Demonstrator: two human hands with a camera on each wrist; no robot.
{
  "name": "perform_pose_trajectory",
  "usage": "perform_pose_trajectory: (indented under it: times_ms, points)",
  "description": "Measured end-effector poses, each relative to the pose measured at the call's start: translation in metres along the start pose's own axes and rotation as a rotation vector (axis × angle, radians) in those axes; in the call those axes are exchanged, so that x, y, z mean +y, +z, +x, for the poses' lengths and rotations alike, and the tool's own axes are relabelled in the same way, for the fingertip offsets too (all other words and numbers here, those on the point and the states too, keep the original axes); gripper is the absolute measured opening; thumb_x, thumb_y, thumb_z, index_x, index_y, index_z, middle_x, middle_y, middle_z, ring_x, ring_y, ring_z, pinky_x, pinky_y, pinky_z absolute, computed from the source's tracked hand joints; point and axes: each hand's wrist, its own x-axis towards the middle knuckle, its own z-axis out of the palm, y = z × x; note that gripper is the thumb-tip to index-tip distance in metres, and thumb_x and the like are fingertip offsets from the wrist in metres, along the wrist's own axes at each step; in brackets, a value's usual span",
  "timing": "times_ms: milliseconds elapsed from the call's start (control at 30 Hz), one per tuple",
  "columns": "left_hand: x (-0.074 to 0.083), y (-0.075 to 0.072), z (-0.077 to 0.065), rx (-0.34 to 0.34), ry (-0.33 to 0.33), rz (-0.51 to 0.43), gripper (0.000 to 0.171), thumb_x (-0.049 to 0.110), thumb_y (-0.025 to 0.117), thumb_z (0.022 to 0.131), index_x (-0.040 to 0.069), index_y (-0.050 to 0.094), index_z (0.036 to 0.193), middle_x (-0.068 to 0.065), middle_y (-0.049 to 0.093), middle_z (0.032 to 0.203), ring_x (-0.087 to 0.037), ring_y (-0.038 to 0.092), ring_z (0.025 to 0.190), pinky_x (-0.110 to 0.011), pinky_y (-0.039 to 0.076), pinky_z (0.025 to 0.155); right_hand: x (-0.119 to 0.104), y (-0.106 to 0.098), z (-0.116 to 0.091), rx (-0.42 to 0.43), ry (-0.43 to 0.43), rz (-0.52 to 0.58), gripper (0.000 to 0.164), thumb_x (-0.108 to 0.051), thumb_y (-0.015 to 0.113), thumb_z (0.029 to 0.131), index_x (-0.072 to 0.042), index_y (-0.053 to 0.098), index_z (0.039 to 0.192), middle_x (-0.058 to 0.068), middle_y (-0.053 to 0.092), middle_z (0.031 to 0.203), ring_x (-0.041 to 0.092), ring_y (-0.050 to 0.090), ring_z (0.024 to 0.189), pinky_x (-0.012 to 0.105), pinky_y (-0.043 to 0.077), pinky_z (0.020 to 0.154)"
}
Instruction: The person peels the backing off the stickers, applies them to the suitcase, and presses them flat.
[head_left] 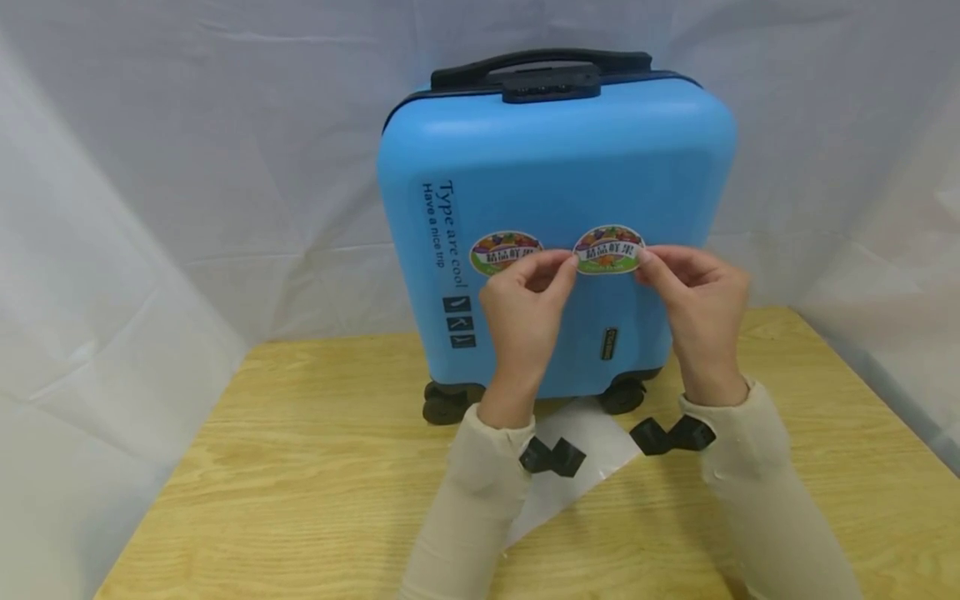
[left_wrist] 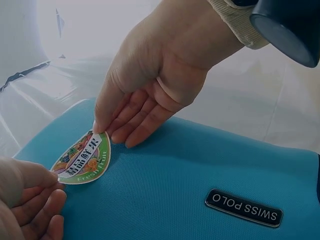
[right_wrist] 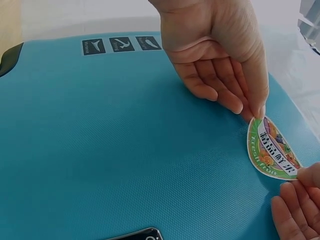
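An oval fruit sticker (head_left: 609,250) with a green lower band stretches between both hands, close against the front of a blue suitcase (head_left: 555,183). My left hand (head_left: 525,312) pinches its left end between thumb and index finger. At the opposite end, my right hand (head_left: 705,312) pinches the edge the same way. In the left wrist view the sticker (left_wrist: 84,159) bows slightly, with "Fresh Fruit" printed along it. A matching sticker (head_left: 504,247) lies on the suitcase to the left, partly covered by my left hand.
The suitcase stands upright on a wooden table (head_left: 315,467), black handle (head_left: 540,62) on top and wheels (head_left: 446,404) below. A white sheet (head_left: 551,504) lies partly under it. White cloth (head_left: 225,192) hangs behind. A SWISS POLO badge (left_wrist: 244,207) sits below the held sticker.
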Motion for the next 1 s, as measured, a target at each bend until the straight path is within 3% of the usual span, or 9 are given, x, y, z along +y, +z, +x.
perform_pose_trajectory:
  times_ms: [333,1000]
  points:
    - [0.0004,-0.0018,0.0009,0.010,0.004,0.016,0.015,0.017,0.070,0.086,0.004,0.074,0.091,-0.005,0.072,0.086,-0.006,0.063,0.069,-0.021,0.053,0.060,0.0006,0.0022,0.0005,-0.003,-0.024,-0.099,0.019,-0.012,0.074,0.081,0.004,0.073,0.090,-0.001,0.070,0.071,0.015,0.065,0.066,0.022,0.054,0.069]
    - [0.0078,-0.0001,0.0025,0.022,-0.002,0.193,0.016,0.021,0.070,0.086,0.006,0.074,0.090,-0.004,0.072,0.082,-0.007,0.064,0.067,-0.017,0.050,0.057,-0.0042,0.0018,0.0029,0.007,0.019,-0.055,0.019,-0.012,0.076,0.079,0.005,0.073,0.088,0.000,0.071,0.071,0.013,0.066,0.063,0.020,0.054,0.066]
